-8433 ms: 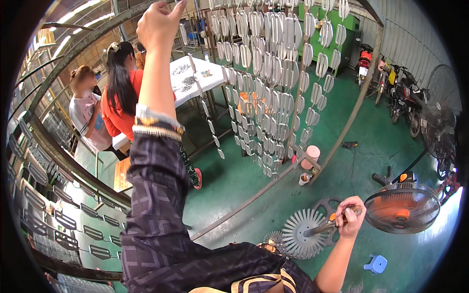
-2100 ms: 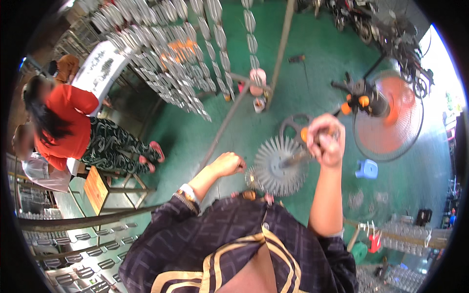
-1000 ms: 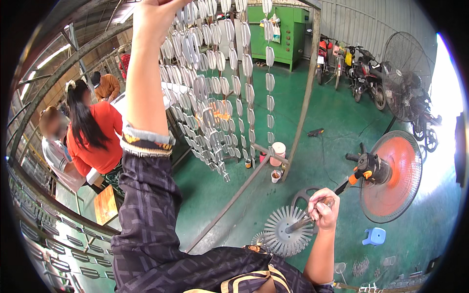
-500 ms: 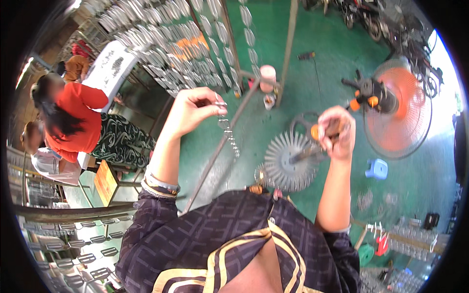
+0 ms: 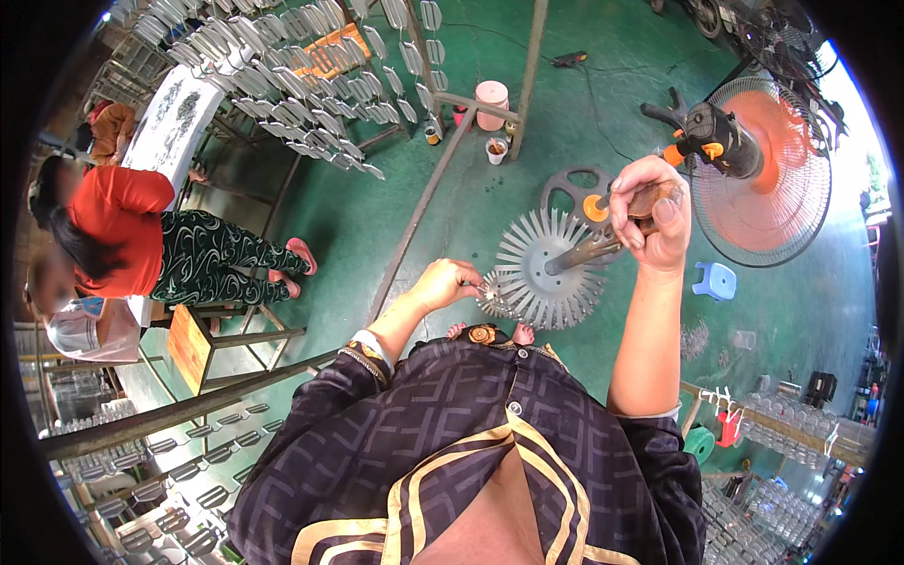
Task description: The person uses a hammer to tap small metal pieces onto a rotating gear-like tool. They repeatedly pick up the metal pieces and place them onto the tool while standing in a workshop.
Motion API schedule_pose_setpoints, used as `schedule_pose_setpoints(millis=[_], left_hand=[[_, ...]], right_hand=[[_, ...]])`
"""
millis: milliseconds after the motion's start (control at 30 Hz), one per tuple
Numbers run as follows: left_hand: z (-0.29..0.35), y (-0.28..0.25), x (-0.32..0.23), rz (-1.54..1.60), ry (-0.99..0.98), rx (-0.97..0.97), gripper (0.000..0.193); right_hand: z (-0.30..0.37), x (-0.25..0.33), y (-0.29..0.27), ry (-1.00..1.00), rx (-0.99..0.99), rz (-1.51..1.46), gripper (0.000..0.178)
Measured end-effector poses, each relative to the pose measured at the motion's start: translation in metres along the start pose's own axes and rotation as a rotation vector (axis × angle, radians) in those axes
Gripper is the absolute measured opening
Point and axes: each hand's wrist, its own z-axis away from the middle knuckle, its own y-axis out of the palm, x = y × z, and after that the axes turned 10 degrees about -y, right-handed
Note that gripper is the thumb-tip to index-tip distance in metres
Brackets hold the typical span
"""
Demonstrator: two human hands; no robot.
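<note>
My left hand (image 5: 448, 286) is low at the middle, its fingertips pinched together beside a cluster of small shiny metal pieces (image 5: 492, 296). Whatever lies between those fingertips is too small to make out. That cluster sits against the left edge of a round grey metal wheel (image 5: 537, 294) with many radial blades. A metal post (image 5: 586, 252) rises from the wheel's hub toward my right hand (image 5: 652, 217). Raised on the right, this hand has its fingers curled round a brownish, worn-looking piece (image 5: 650, 198), whose kind I cannot tell.
An orange standing fan (image 5: 767, 160) is at right, above a blue stool (image 5: 715, 281). Racks of hanging metal loops (image 5: 320, 85) fill the upper left. A person in a red top (image 5: 122, 221) stands at left near a wooden stool (image 5: 192, 347). A pink bucket (image 5: 492, 104) sits by the frame.
My left hand has come down and right from beside the hanging loops to the wheel's edge. The thin metal chain it held up no longer shows. My right hand stays raised.
</note>
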Motion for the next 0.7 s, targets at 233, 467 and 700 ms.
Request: schedule_pose_setpoints(millis=[233, 467, 700], left_hand=[[-0.006, 0.025, 0.012, -0.141, -0.008, 0.05, 0.014], [-0.008, 0.025, 0.009, -0.132, 0.01, 0.045, 0.015], [-0.004, 0.033, 0.005, -0.171, 0.007, 0.029, 0.016]], right_hand=[[0.002, 0.0, 0.003, -0.003, 0.019, -0.056, 0.049], [0.004, 0.0, 0.007, 0.006, 0.001, -0.07, 0.048], [0.005, 0.0, 0.007, 0.009, 0.017, -0.089, 0.044]])
